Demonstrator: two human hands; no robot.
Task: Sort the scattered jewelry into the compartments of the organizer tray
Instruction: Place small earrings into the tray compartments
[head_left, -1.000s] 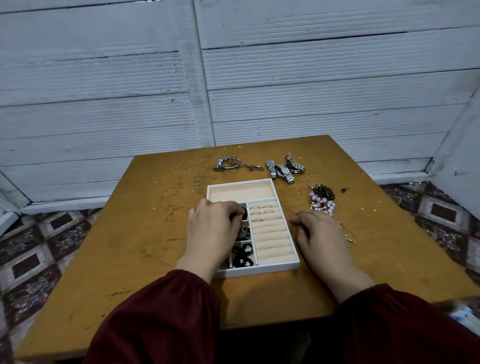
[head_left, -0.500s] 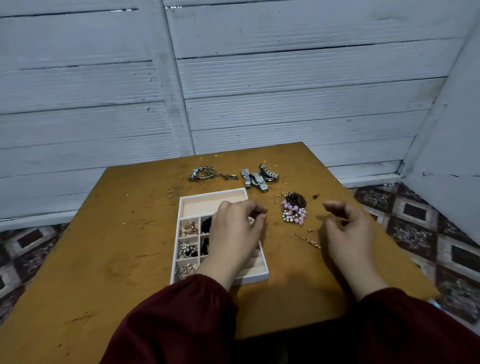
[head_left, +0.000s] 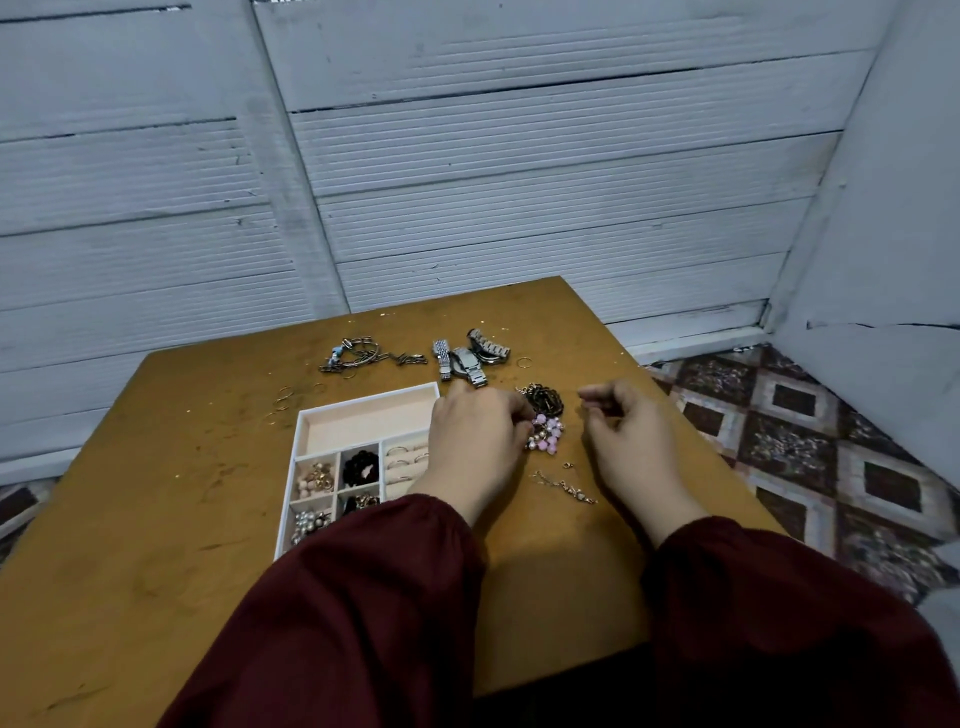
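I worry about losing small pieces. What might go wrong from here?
The pink bead cluster lies against the dark chain bundle; lifting one may drag the other. The left sleeve covers the near end of the organizer tray and might shift it. The thin chain lies between the left hand and right hand, easily brushed.

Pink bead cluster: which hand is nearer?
Left. The left hand reaches the pink bead cluster at its left edge; the right hand sits apart, to its right.

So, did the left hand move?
Yes. The left hand slid right across the organizer tray, from its small compartments to the pink beads beside it.
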